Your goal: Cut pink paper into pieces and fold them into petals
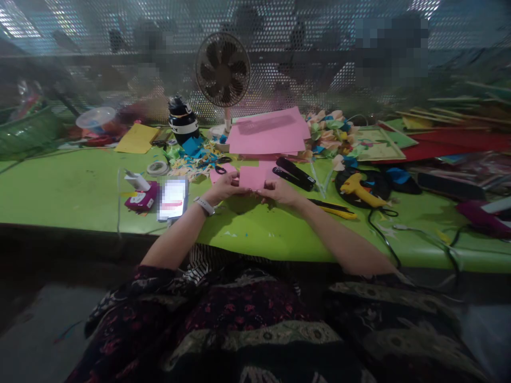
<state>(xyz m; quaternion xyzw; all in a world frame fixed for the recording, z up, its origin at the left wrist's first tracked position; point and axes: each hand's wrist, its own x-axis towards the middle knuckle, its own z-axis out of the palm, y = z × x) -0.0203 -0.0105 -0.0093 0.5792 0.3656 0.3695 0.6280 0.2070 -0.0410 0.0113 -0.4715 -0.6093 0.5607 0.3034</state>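
A small pink paper piece (252, 177) is held between both my hands just above the green table (72, 186). My left hand (224, 186), with a white watch on the wrist, pinches its left edge. My right hand (280, 191) pinches its right edge. Both hands are closed on the paper. A stack of larger pink sheets (269, 132) lies just behind. A black stapler (295, 173) rests right of my hands, and black scissors (222, 164) lie among paper scraps just beyond my left hand.
A phone (172, 199) and a roll of tape (157, 168) lie to the left. A yellow glue gun (361, 190) with its cable, a yellow cutter (334, 208), paper flowers (329, 133), a small fan (222, 72) and coloured sheets crowd the right and back.
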